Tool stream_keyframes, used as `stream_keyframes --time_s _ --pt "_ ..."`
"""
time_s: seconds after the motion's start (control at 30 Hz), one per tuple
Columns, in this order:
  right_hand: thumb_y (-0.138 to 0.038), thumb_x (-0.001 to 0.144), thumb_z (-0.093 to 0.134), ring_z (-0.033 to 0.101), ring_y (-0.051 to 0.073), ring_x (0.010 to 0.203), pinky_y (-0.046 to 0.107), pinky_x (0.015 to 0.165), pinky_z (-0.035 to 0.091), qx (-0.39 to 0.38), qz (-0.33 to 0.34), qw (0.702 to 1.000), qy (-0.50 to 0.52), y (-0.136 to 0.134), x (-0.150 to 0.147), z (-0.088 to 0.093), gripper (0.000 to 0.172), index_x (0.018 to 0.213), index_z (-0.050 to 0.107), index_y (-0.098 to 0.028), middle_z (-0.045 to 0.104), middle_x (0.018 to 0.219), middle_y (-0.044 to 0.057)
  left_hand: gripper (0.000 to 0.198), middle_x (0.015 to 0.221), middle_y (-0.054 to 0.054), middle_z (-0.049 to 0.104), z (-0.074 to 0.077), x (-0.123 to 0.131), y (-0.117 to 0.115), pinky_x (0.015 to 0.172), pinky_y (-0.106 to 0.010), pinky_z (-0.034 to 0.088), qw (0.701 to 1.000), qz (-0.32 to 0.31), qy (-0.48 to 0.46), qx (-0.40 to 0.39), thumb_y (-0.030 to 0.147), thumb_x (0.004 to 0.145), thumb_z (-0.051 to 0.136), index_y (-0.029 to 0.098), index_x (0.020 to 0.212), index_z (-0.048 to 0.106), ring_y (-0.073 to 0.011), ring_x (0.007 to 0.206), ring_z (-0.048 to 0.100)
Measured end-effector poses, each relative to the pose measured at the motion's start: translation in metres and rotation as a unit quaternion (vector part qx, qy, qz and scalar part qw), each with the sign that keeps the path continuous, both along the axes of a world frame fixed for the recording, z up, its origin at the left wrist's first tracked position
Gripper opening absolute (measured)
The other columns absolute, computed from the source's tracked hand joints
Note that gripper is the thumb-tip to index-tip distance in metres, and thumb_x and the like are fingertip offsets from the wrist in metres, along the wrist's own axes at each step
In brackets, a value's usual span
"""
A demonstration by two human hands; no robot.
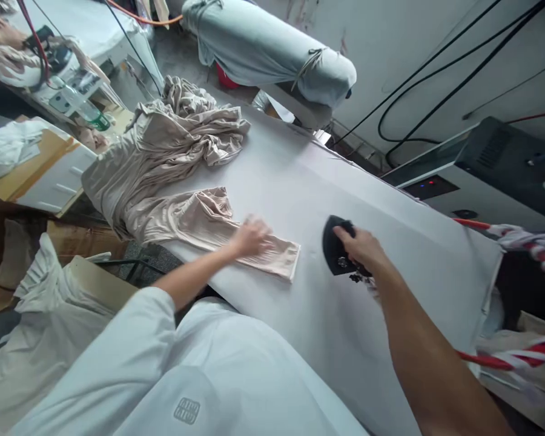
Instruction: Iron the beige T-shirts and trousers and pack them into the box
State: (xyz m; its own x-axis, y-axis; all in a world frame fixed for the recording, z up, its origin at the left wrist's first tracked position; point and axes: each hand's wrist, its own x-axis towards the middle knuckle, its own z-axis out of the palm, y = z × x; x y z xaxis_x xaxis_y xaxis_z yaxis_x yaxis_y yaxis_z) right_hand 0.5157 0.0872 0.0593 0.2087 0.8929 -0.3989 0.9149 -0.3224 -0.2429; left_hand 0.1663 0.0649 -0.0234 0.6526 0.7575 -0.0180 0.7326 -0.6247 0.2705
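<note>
Grasping black iron (333, 247) in right hand (364, 249), over white table (418, 260) | with left hand (252, 236) at beige garment (193, 219) on table: blurred, cannot tell finger state | at left, white box (57, 181): white cloth (9, 145) at top, cannot tell depth | beyond, clear bottle (82, 109): contents indiscernible

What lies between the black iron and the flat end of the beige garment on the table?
In the head view, only the pale tabletop shows between the iron, held in the right hand, and the garment's flat end.
</note>
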Motion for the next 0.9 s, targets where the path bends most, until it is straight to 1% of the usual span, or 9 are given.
stream_keyframes --time_s 0.1,0.17,0.23,0.3,0.47,0.53,0.7,0.8,0.9 --pt "-0.063 0.097 0.069 0.075 0.029 0.096 0.034 0.081 0.053 -0.049 0.164 0.985 0.032 -0.042 -0.129 0.017 0.044 0.114 0.081 -0.023 0.081 0.113 0.013 0.052 0.124 -0.024 0.076 0.004 -0.162 0.067 0.130 -0.066 0.019 0.987 0.100 0.126 0.019 0.058 0.106 0.053 0.013 0.116 0.078 -0.0403 0.133 0.059" --pt "-0.060 0.095 0.071 0.076 0.030 0.095 0.034 0.082 0.053 -0.098 0.264 0.957 0.061 -0.071 -0.216 0.021 0.039 0.107 0.082 -0.025 0.081 0.108 0.012 0.052 0.114 -0.024 0.077 -0.001 -0.235 0.102 0.122 -0.061 0.027 0.978 0.121 0.166 0.025 0.057 0.107 0.049 0.013 0.105 0.077 -0.0401 0.125 0.061" --pt "-0.061 0.096 0.070 0.077 0.030 0.094 0.035 0.082 0.054 -0.123 0.285 0.947 0.085 -0.086 -0.270 0.015 0.040 0.107 0.081 -0.025 0.082 0.105 0.012 0.055 0.106 -0.023 0.078 -0.011 -0.275 0.122 0.112 -0.056 0.034 0.976 0.129 0.177 0.022 0.057 0.109 0.044 0.014 0.098 0.076 -0.0384 0.114 0.063" --pt "-0.064 0.098 0.067 0.078 0.031 0.096 0.035 0.083 0.055 -0.129 0.212 0.965 0.091 -0.082 -0.273 0.002 0.045 0.116 0.080 -0.025 0.082 0.107 0.013 0.055 0.102 -0.021 0.078 -0.021 -0.290 0.128 0.105 -0.052 0.036 0.976 0.140 0.166 0.024 0.057 0.110 0.040 0.017 0.091 0.072 -0.0366 0.108 0.063" --pt "-0.061 0.108 0.058 0.077 0.029 0.096 0.032 0.079 0.053 -0.109 -0.140 0.983 0.052 -0.014 -0.145 -0.026 0.054 0.125 0.077 -0.013 0.080 0.104 0.018 0.047 0.096 -0.016 0.074 -0.035 -0.292 0.127 0.100 -0.047 0.036 0.978 0.177 0.112 0.015 0.054 0.109 0.040 0.022 0.081 0.061 -0.0338 0.105 0.061" --pt "-0.062 0.107 0.058 0.076 0.029 0.093 0.032 0.077 0.053 -0.102 -0.199 0.974 0.043 -0.005 -0.112 -0.034 0.058 0.122 0.077 -0.010 0.080 0.099 0.019 0.043 0.095 -0.015 0.073 -0.034 -0.295 0.130 0.101 -0.047 0.036 0.978 0.187 0.096 0.002 0.052 0.107 0.043 0.023 0.079 0.058 -0.0338 0.105 0.061" --pt "-0.063 0.097 0.070 0.076 0.031 0.095 0.035 0.081 0.054 -0.129 -0.093 0.983 0.096 -0.121 -0.126 -0.047 0.046 0.116 0.077 -0.022 0.080 0.102 0.013 0.030 0.095 -0.013 0.073 -0.015 -0.292 0.135 0.103 -0.050 0.040 0.950 0.307 0.062 -0.018 0.052 0.098 0.058 0.023 0.090 0.063 -0.0365 0.105 0.063" --pt "-0.068 0.098 0.064 0.074 0.037 0.094 0.042 0.081 0.056 -0.107 -0.216 0.970 0.031 -0.189 -0.121 -0.053 0.047 0.110 0.076 -0.024 0.078 0.093 0.013 0.035 0.106 -0.016 0.073 -0.007 -0.235 0.135 0.103 -0.051 0.044 0.932 0.358 -0.034 0.052 0.052 0.102 0.057 0.020 0.111 0.067 -0.0358 0.106 0.064" --pt "-0.058 0.098 0.065 0.068 0.042 0.113 0.050 0.095 0.055 0.067 -0.329 0.929 -0.152 -0.173 -0.093 -0.052 0.050 0.123 0.075 -0.017 0.074 0.116 0.024 0.037 0.100 -0.014 0.073 -0.006 -0.108 0.141 0.098 -0.044 0.050 0.968 0.215 -0.127 -0.021 0.051 0.109 0.053 0.017 0.115 0.067 -0.0290 0.096 0.068"
